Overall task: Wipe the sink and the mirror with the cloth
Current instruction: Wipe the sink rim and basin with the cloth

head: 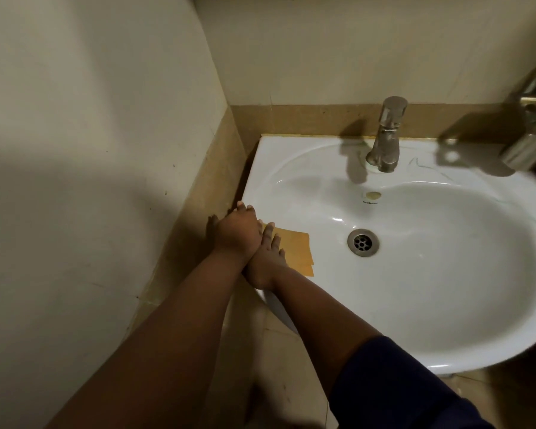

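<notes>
Over on the sink's (pixel 415 305) left rim I've got both hands stacked on the folded orange cloth (pixel 296 247), which lies flat between the rim edge and the basin slope. My right hand (pixel 268 258) presses on it with fingers laid out straight, and the left hand (pixel 237 232) lies across it, fingers reaching over the rim's left edge. Chrome tap (pixel 386 134) sits at the far side, drain (pixel 362 242) right of the cloth.

Sink (pixel 446 320) is glossy white ceramic, smooth, highlights all over the bowl. Tap (pixel 386 134) and drain ring (pixel 363 243) are brushed metal, kinda dull. The orange cloth (pixel 296 249) looks thin, flat and matt. Wall tiles (pixel 90 119) have a soft sheen.
</notes>
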